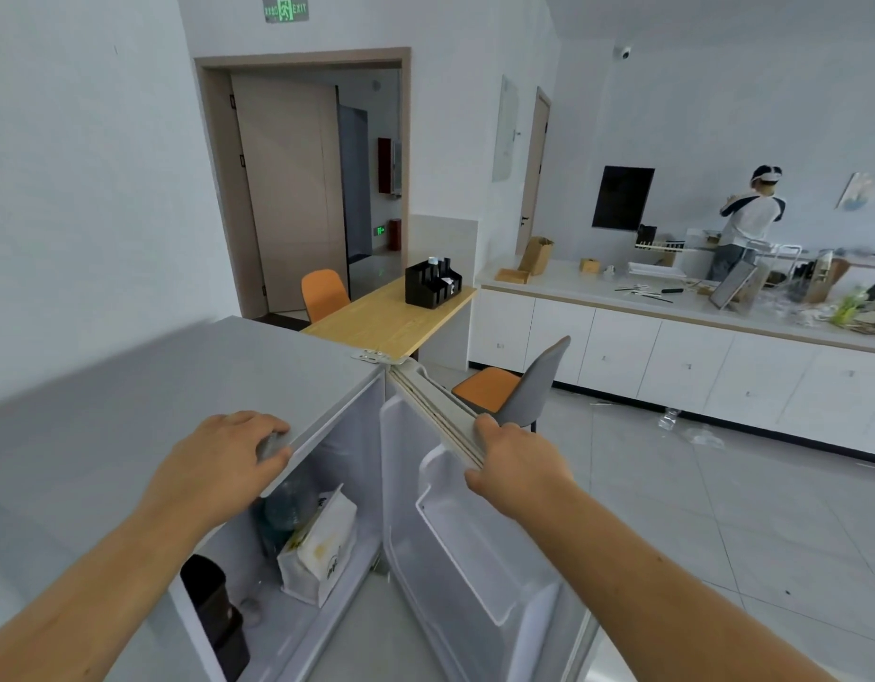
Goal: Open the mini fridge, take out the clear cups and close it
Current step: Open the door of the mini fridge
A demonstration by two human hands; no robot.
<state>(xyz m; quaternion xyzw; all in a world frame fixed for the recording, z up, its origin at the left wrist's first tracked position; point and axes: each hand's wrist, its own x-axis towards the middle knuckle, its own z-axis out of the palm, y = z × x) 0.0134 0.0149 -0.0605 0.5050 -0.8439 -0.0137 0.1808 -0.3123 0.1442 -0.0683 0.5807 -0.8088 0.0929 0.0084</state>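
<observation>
The grey mini fridge (130,386) stands below me with its door (475,558) swung open to the right. My left hand (219,465) rests on the front edge of the fridge top, fingers curled over it. My right hand (514,465) grips the top edge of the open door. Inside I see a white paper bag (322,548), a clear rounded container (288,504) behind it and a black container (214,603) at the front left. A small clear object (252,610) lies on the fridge floor; I cannot tell if it is a cup.
A grey and orange chair (519,386) stands just behind the open door. A wooden table (391,317) with a black organiser (430,283) sits beyond the fridge. White cabinets with a cluttered counter (671,307) run along the right, where a person (745,224) stands. Tiled floor lies to the right.
</observation>
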